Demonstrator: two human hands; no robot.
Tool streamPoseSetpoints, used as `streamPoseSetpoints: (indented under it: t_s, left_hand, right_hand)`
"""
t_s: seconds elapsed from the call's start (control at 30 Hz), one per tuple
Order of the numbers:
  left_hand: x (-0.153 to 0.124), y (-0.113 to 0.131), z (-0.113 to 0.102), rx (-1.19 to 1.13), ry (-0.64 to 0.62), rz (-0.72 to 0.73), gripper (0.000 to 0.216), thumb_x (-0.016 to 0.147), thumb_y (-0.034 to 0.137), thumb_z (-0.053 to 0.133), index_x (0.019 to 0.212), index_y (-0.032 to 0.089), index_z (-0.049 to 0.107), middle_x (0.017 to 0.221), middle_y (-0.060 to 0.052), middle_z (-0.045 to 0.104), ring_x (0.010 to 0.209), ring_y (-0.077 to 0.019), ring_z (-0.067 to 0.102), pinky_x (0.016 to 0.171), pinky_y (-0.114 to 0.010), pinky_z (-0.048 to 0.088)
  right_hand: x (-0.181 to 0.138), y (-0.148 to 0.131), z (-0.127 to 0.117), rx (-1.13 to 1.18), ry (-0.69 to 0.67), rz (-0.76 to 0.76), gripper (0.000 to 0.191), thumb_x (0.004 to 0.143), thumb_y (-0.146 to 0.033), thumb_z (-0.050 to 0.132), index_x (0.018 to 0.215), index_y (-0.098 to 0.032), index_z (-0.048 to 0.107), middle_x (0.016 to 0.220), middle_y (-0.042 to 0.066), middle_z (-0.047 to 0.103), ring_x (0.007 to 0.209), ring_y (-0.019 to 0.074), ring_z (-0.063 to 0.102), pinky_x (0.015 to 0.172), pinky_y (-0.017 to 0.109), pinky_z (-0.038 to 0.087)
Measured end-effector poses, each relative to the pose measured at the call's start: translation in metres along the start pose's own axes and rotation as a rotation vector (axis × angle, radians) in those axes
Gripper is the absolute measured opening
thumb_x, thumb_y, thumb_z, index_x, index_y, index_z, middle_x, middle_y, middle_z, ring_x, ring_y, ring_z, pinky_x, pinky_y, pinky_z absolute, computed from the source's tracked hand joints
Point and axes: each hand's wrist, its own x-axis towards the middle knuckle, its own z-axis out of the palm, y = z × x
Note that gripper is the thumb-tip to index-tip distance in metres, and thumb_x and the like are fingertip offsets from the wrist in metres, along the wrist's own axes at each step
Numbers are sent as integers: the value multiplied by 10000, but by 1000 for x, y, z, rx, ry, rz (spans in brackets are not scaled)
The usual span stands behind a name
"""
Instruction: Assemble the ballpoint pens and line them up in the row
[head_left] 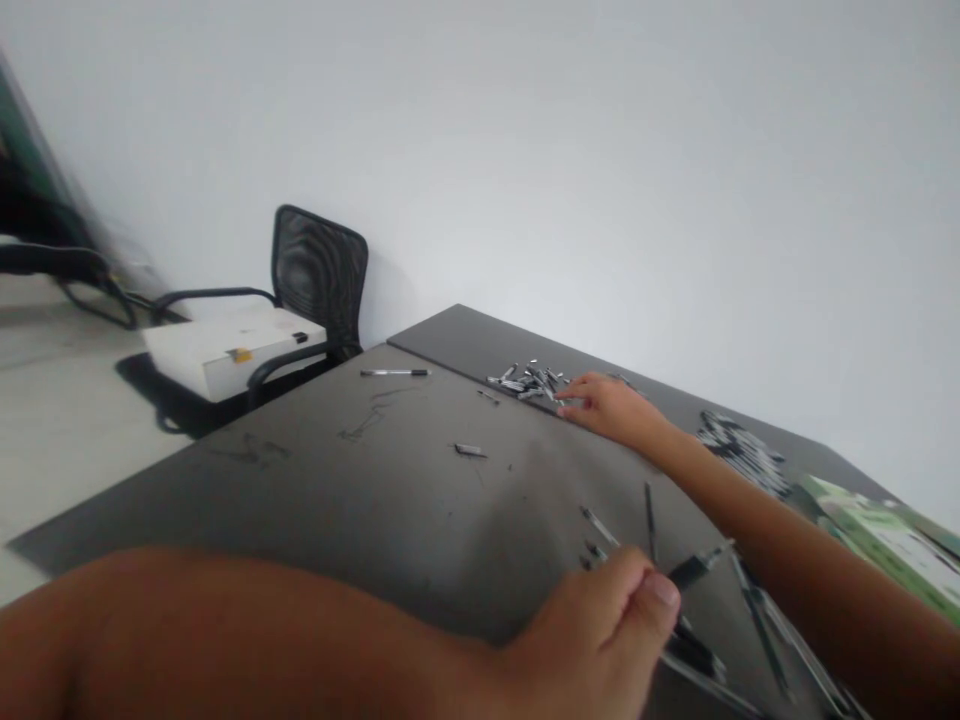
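Dark grey table (315, 480) carries a pile of pen caps (529, 381) at its far side. The right hand (607, 405) reaches out flat, fingers spread, touching the pile's edge. The left hand (600, 630), near the camera, pinches a pen (701, 568) between thumb and fingers. More pens (765, 620) lie just beside it; an office chair (315, 290) stands beyond the table.

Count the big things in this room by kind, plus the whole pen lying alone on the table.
Chairs: 1
Tables: 1
White boxes: 1
Whole pens lying alone: 1
Total: 4
The small pen parts are too blurred to count.
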Motion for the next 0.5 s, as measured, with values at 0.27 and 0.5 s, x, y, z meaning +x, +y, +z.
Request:
streamPoseSetpoints:
  t_s: [0.27,0.5]
  left_hand:
    - [8,-16,2,-28,-30,12,393,1106,561,377,990,246,583,762,-21,547,673,-199,511,596,-316,338]
    - [8,-16,5,-28,-24,-59,397,1076,590,394,943,250,551,811,-52,602,696,-206,551,590,-333,330]
  right_hand:
    - [57,-5,38,-48,-7,-15,337,1005,-442,665,1231,-255,831,1210,112,738,945,235,708,914,359,521]
    - [56,0,48,-45,0,-14,330,1022,-437,629,1210,-245,820,1123,96,756,964,239,706,867,337,499]
